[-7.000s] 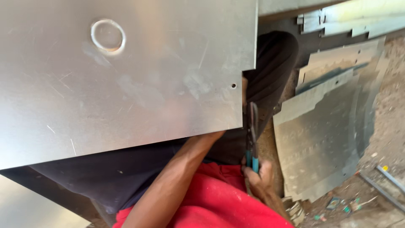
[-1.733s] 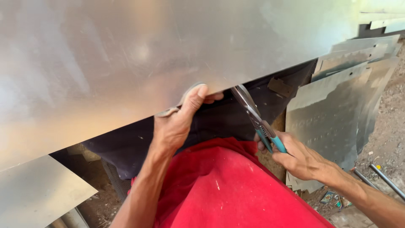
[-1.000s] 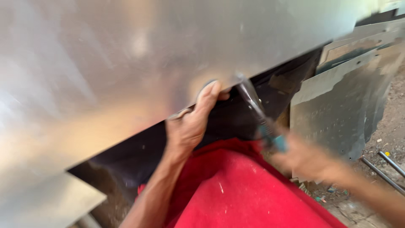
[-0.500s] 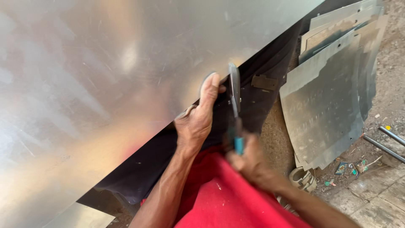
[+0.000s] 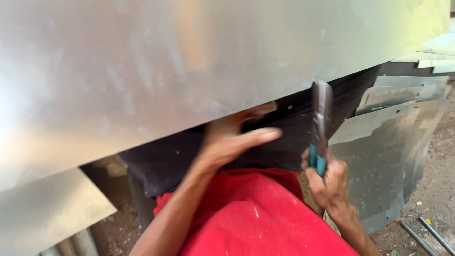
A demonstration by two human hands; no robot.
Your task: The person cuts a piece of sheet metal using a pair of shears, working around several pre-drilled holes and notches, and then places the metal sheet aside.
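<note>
Here, tin snips (image 5: 320, 124) meet a galvanised steel sheet (image 5: 189, 61).
Right hand (image 5: 328, 179) clenched round the handles; left hand (image 5: 232, 140) spread, blurred; sheet likely floppy, sharp-edged, best supported underneath.

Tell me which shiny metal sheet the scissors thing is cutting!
The big flat grey metal sheet across the top: the blue-handled snips in the right hand meet its lower edge. The cut sheets leaning at right stand apart, untouched.

Metal sheet (image 5: 189, 61) overhangs hands; stacked offcuts (image 5: 384, 156) crowd the right.
</note>
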